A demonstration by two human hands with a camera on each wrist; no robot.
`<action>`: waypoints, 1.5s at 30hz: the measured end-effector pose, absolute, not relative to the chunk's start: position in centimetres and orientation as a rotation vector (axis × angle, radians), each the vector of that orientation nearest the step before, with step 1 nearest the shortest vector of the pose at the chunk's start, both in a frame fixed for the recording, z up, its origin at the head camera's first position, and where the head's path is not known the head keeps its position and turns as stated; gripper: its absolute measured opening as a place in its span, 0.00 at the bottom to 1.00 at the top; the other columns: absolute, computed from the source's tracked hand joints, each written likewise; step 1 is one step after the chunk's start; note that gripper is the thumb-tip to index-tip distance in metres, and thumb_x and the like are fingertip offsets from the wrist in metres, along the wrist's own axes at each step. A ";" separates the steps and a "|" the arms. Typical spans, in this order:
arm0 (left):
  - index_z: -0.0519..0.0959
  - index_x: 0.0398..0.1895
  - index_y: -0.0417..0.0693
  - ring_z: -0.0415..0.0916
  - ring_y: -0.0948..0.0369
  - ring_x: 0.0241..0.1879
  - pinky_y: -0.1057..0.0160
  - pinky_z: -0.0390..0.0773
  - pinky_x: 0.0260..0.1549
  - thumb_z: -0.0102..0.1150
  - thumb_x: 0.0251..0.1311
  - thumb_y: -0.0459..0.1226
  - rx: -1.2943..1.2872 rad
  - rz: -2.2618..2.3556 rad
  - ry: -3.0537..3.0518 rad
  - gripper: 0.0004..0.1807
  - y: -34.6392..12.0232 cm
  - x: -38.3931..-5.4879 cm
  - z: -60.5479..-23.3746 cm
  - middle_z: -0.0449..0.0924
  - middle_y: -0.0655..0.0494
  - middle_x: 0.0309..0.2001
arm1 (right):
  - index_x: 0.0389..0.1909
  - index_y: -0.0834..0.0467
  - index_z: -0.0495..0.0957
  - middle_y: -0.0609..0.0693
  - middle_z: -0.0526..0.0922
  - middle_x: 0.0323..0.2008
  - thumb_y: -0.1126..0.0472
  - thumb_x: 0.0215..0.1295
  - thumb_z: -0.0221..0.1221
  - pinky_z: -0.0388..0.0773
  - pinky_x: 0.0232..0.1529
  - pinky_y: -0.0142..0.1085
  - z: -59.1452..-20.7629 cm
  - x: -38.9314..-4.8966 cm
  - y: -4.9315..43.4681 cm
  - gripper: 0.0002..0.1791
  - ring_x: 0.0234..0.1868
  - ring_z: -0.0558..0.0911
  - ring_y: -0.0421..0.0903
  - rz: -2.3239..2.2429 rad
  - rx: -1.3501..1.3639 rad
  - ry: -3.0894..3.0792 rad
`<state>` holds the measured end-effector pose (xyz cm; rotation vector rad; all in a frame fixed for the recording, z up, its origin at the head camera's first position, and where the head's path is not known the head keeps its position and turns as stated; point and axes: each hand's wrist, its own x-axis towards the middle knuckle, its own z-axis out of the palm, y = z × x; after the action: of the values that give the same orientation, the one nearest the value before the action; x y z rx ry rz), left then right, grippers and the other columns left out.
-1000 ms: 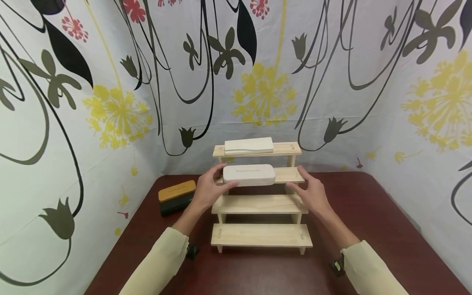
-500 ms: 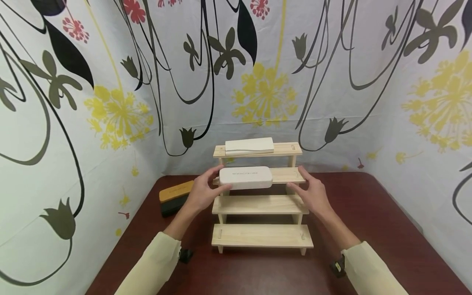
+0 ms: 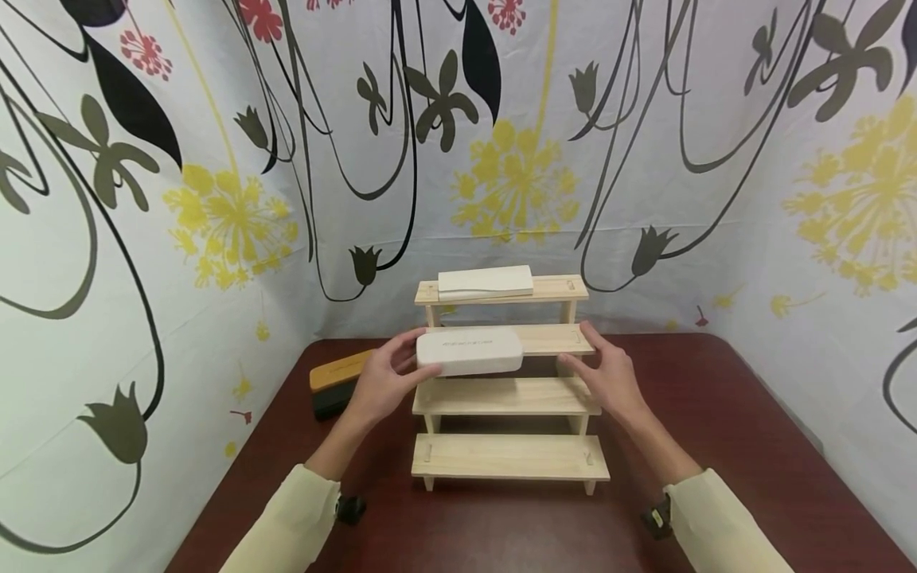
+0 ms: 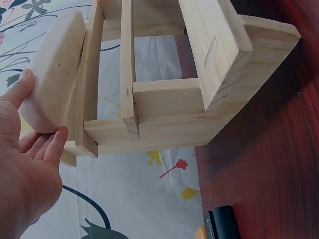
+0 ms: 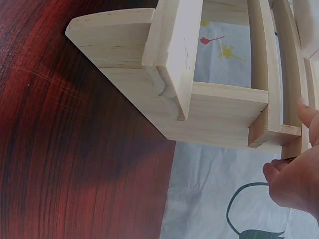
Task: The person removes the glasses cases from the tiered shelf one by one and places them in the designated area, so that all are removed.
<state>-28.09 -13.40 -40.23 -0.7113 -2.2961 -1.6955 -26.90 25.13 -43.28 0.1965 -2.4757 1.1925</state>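
My left hand (image 3: pixel 383 386) grips the left end of a white glasses case (image 3: pixel 469 352), thumb at the near side and fingers round the end. The case overlaps the front edge of the second shelf from the top of a light wooden step stand (image 3: pixel 505 395). In the left wrist view the case (image 4: pixel 55 69) looks slightly tilted against the shelf; whether it touches there, I cannot tell. My right hand (image 3: pixel 609 374) pinches the right end of that same shelf, thumb in front and fingers behind, as the right wrist view also shows.
On the top shelf lies a folded cream-coloured flat piece (image 3: pixel 485 282). A yellow case and a dark case (image 3: pixel 334 398) stand together left of the stand, partly behind my left arm. Patterned cloth (image 3: pixel 516 183) surrounds the dark red table (image 3: pixel 494 533).
The white glasses case has moved left and a little towards me in my left hand, uncovering more of the shelf. My right hand stays at the shelf's right end.
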 end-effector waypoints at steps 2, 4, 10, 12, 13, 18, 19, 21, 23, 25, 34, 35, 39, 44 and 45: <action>0.77 0.73 0.45 0.79 0.53 0.65 0.59 0.80 0.61 0.81 0.60 0.41 -0.713 -1.689 -2.284 0.38 -13.7 -27.8 -40.2 0.80 0.50 0.67 | 0.81 0.67 0.59 0.65 0.61 0.80 0.51 0.73 0.70 0.63 0.75 0.61 -43.3 -26.9 25.2 0.46 0.79 0.61 0.65 1.195 0.196 -2.480; 0.76 0.73 0.44 0.79 0.54 0.65 0.60 0.80 0.61 0.81 0.60 0.41 -0.718 -1.672 -2.271 0.38 -13.9 -27.5 -40.2 0.80 0.50 0.67 | 0.81 0.67 0.59 0.65 0.60 0.80 0.51 0.73 0.70 0.63 0.75 0.62 -43.3 -26.9 25.2 0.46 0.79 0.61 0.65 1.194 0.194 -2.481; 0.78 0.72 0.46 0.79 0.54 0.66 0.62 0.80 0.61 0.81 0.59 0.41 -0.732 -1.599 -2.223 0.37 -14.9 -27.2 -40.6 0.79 0.47 0.68 | 0.82 0.66 0.58 0.65 0.60 0.80 0.51 0.73 0.69 0.63 0.75 0.62 -43.3 -26.9 25.2 0.46 0.79 0.61 0.65 1.189 0.195 -2.484; 0.78 0.71 0.49 0.79 0.54 0.65 0.61 0.80 0.61 0.82 0.58 0.40 -0.722 -1.588 -2.211 0.37 -15.3 -27.1 -40.8 0.79 0.47 0.68 | 0.82 0.66 0.58 0.65 0.60 0.80 0.51 0.73 0.69 0.63 0.75 0.62 -43.4 -26.9 25.2 0.46 0.79 0.61 0.65 1.188 0.198 -2.485; 0.79 0.71 0.50 0.79 0.54 0.65 0.60 0.80 0.61 0.82 0.58 0.40 -0.714 -1.583 -2.209 0.37 -15.4 -27.0 -40.9 0.79 0.48 0.68 | 0.82 0.66 0.58 0.65 0.60 0.80 0.51 0.73 0.69 0.63 0.75 0.62 -43.4 -26.9 25.3 0.46 0.79 0.61 0.66 1.188 0.198 -2.486; 0.78 0.72 0.49 0.79 0.52 0.66 0.54 0.81 0.61 0.81 0.58 0.36 -0.679 -1.589 -2.206 0.37 -16.3 -26.5 -41.3 0.79 0.48 0.68 | 0.82 0.67 0.59 0.65 0.60 0.80 0.51 0.73 0.69 0.63 0.75 0.62 -43.5 -27.0 25.2 0.46 0.79 0.61 0.65 1.188 0.197 -2.486; 0.78 0.72 0.49 0.79 0.52 0.66 0.55 0.81 0.61 0.81 0.59 0.36 -0.678 -1.592 -2.204 0.37 -16.4 -26.4 -41.4 0.79 0.47 0.68 | 0.81 0.67 0.59 0.66 0.60 0.80 0.52 0.73 0.69 0.63 0.75 0.62 -43.5 -27.0 25.2 0.46 0.79 0.61 0.65 1.189 0.197 -2.484; 0.78 0.72 0.49 0.79 0.52 0.66 0.55 0.81 0.60 0.81 0.59 0.35 -0.678 -1.594 -2.196 0.37 -16.8 -26.2 -41.4 0.78 0.46 0.69 | 0.81 0.67 0.59 0.66 0.61 0.80 0.52 0.73 0.70 0.63 0.75 0.62 -43.5 -27.0 25.2 0.46 0.79 0.61 0.65 1.189 0.198 -2.480; 0.78 0.71 0.52 0.79 0.54 0.65 0.57 0.82 0.59 0.81 0.59 0.37 -0.678 -1.584 -2.188 0.36 -17.2 -26.1 -41.5 0.79 0.48 0.68 | 0.81 0.68 0.59 0.66 0.60 0.80 0.52 0.73 0.70 0.63 0.75 0.62 -43.5 -27.1 25.2 0.46 0.79 0.61 0.65 1.195 0.202 -2.477; 0.79 0.71 0.53 0.80 0.54 0.65 0.57 0.82 0.58 0.81 0.59 0.37 -0.668 -1.574 -2.184 0.35 -17.7 -26.0 -41.6 0.79 0.49 0.68 | 0.81 0.68 0.59 0.66 0.61 0.80 0.52 0.73 0.70 0.63 0.75 0.62 -43.5 -27.2 25.2 0.46 0.79 0.61 0.65 1.196 0.206 -2.474; 0.78 0.72 0.51 0.81 0.51 0.64 0.64 0.81 0.57 0.79 0.61 0.36 -0.631 -1.510 -2.192 0.35 -19.3 -25.2 -42.3 0.80 0.49 0.67 | 0.81 0.68 0.59 0.65 0.61 0.79 0.51 0.73 0.69 0.63 0.75 0.62 -43.6 -27.3 25.2 0.46 0.79 0.61 0.65 1.197 0.210 -2.476; 0.78 0.72 0.50 0.81 0.51 0.64 0.65 0.81 0.57 0.79 0.61 0.35 -0.631 -1.506 -2.187 0.35 -19.4 -25.2 -42.3 0.80 0.48 0.66 | 0.81 0.68 0.59 0.65 0.61 0.80 0.50 0.73 0.69 0.63 0.75 0.62 -43.5 -27.3 25.2 0.46 0.79 0.61 0.65 1.198 0.210 -2.477; 0.78 0.71 0.47 0.80 0.52 0.65 0.67 0.80 0.57 0.79 0.60 0.33 -0.650 -1.486 -2.166 0.35 -19.8 -24.9 -42.4 0.80 0.47 0.67 | 0.82 0.66 0.58 0.65 0.60 0.80 0.50 0.73 0.69 0.63 0.75 0.62 -43.4 -27.1 25.3 0.47 0.80 0.61 0.65 1.200 0.204 -2.487; 0.78 0.71 0.48 0.78 0.51 0.67 0.68 0.80 0.58 0.79 0.59 0.31 -0.670 -1.488 -2.152 0.35 -20.1 -24.5 -42.7 0.80 0.50 0.68 | 0.82 0.66 0.58 0.65 0.60 0.80 0.50 0.73 0.69 0.63 0.75 0.62 -43.3 -27.1 25.2 0.47 0.79 0.61 0.65 1.199 0.208 -2.484; 0.78 0.71 0.49 0.78 0.51 0.67 0.68 0.79 0.58 0.79 0.59 0.31 -0.664 -1.497 -2.150 0.35 -20.2 -24.4 -42.8 0.80 0.50 0.68 | 0.82 0.66 0.58 0.65 0.60 0.80 0.50 0.73 0.69 0.64 0.75 0.62 -43.3 -27.1 25.2 0.47 0.79 0.61 0.65 1.199 0.208 -2.481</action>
<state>-24.43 -20.18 -42.77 -0.6642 -2.1503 -1.4966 -27.08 25.23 -43.33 0.2085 -2.4813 1.1988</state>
